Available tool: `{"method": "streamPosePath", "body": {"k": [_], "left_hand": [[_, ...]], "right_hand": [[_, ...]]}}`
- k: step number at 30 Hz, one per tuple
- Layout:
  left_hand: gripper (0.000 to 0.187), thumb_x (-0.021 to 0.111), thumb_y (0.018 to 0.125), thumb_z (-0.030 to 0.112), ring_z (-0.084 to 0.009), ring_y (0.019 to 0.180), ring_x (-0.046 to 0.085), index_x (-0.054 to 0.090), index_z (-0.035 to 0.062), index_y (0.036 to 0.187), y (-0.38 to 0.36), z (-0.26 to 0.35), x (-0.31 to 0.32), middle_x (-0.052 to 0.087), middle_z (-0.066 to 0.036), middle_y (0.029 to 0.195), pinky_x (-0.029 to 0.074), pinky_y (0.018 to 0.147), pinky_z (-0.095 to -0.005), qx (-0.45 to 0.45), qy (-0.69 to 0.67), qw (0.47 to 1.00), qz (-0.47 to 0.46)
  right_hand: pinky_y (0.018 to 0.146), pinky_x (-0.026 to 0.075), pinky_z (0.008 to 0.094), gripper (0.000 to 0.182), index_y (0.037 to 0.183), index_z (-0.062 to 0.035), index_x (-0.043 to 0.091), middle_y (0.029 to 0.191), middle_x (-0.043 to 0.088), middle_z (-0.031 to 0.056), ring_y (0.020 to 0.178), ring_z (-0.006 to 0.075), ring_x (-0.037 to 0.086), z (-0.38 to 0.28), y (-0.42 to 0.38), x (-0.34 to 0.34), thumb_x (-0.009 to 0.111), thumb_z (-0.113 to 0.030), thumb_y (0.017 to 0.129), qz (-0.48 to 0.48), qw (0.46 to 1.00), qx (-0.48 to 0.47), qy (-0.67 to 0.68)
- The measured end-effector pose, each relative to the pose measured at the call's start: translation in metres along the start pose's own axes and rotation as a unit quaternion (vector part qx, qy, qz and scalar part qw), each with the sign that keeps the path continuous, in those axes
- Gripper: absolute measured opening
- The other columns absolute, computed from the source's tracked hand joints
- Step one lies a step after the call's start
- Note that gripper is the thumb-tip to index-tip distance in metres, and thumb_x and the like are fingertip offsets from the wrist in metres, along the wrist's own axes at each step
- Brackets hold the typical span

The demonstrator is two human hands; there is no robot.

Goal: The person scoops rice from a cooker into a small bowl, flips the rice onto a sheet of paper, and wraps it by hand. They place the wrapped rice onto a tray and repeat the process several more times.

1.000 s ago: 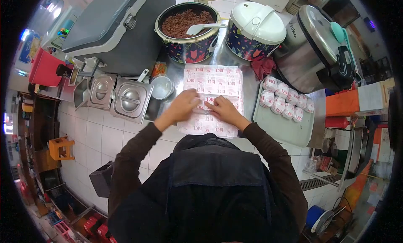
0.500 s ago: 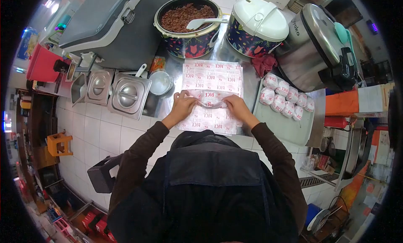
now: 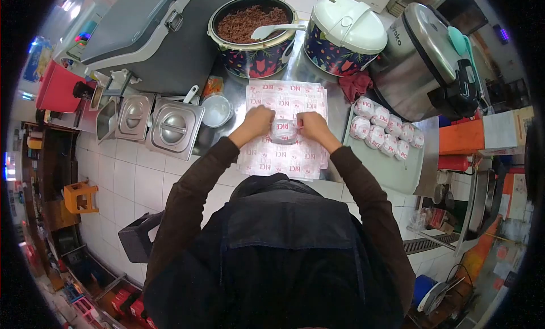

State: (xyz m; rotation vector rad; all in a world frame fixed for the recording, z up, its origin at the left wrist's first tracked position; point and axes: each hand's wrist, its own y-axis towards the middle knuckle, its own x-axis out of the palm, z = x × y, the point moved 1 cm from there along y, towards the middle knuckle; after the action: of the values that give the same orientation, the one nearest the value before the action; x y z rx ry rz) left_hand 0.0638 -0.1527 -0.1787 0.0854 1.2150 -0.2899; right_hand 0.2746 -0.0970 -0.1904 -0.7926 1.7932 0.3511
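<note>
A small bundle [image 3: 284, 132] in printed paper lies on a stack of printed wrapping paper [image 3: 284, 161] on the metal table. My left hand [image 3: 259, 123] is closed at the bundle's left end, gripping its paper wrapper. At the opposite end my right hand [image 3: 312, 127] is closed on the wrapper too. What the paper encloses is hidden. To the right, several wrapped bundles [image 3: 376, 138] of the same print sit in rows on a pale green tray [image 3: 392, 174].
Behind the paper stands an open pot of dark reddish rice [image 3: 250, 23] with a white rice paddle [image 3: 275, 30] across its rim. Beside it are a lidded pot [image 3: 346, 28] and a large steel cooker [image 3: 417, 62]. Lidded steel pans [image 3: 175, 127] and a clear bowl [image 3: 217, 112] are at left.
Both hands have come closer together and slightly away from my body. The wide folded paper strip between them has become a short, compact bundle with its ends gathered in my fingers.
</note>
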Motion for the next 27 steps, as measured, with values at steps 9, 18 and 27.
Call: {"method": "streamPosePath", "body": {"k": [9,18,27], "left_hand": [[0.018,0.061,0.072,0.004,-0.0291,0.087,0.059,0.062,0.0025,0.089,-0.065,0.011,0.040,0.061,-0.011,0.088,0.045,0.080,-0.0402,0.100,-0.074,0.954,0.272],[0.030,0.068,0.075,0.009,-0.0245,0.088,0.063,0.062,-0.0022,0.102,-0.072,0.035,0.035,0.066,-0.013,0.090,0.047,0.078,-0.0327,-0.161,-0.366,0.870,0.288],[0.017,0.067,0.071,0.012,-0.0296,0.069,0.063,0.062,-0.0017,0.080,-0.042,0.051,0.019,0.062,-0.016,0.073,0.050,0.065,-0.0354,-0.149,-0.284,0.867,0.380]], "right_hand": [[0.072,0.049,0.0382,0.021,0.091,-0.0030,0.060,0.095,0.062,0.0130,0.085,0.0290,0.060,-0.023,-0.066,0.023,0.063,-0.010,0.072,0.281,0.936,-0.210,-0.020],[0.065,0.046,0.0307,0.022,0.080,0.0000,0.061,0.074,0.062,0.0098,0.071,0.0197,0.059,-0.046,-0.050,0.023,0.073,-0.016,0.074,0.279,0.910,0.041,0.304],[0.054,0.041,0.0235,0.029,0.069,0.0000,0.064,0.061,0.061,0.0044,0.059,0.0080,0.054,-0.073,-0.029,0.020,0.076,-0.026,0.074,0.325,0.840,0.226,0.372]]}}
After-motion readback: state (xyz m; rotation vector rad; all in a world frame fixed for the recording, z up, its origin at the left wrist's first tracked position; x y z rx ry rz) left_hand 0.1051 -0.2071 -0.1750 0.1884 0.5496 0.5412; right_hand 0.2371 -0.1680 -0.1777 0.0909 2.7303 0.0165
